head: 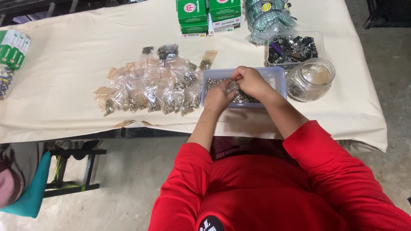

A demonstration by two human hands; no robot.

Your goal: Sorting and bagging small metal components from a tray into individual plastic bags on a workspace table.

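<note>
Two bare hands meet over the shallow pale-blue plastic tray [279,76], which stands on the cream cloth-covered table [68,72] just in front of me. From my remote seat I see the left hand [219,96] closed around a small clear plastic bag [232,87], and the right hand [249,80] pinching the top of the same bag with its fingers drawn narrow; the bag sits between both hands, above the middle of the tray. Under the hands, the tray holds a layer of small silver metal parts [245,98], too small for me to tell their exact kind. At nine o'clock from the tray lies a spread of many small clear bags filled with metal pieces [150,92], touching each other in loose rows. At three o'clock from the tray a round clear glass jar [311,79] lies tilted on its side, very near the tray wall. At one o'clock a clear plastic box of dark metal pieces [293,49] stands, and behind it a bundle of greenish packed strips [267,17]. At twelve o'clock, at the far edge of the table, stacks of green and white cardboard boxes [207,15] stand. More green boxes [13,49] are at the far nine o'clock edge. My sleeves are red.
</note>
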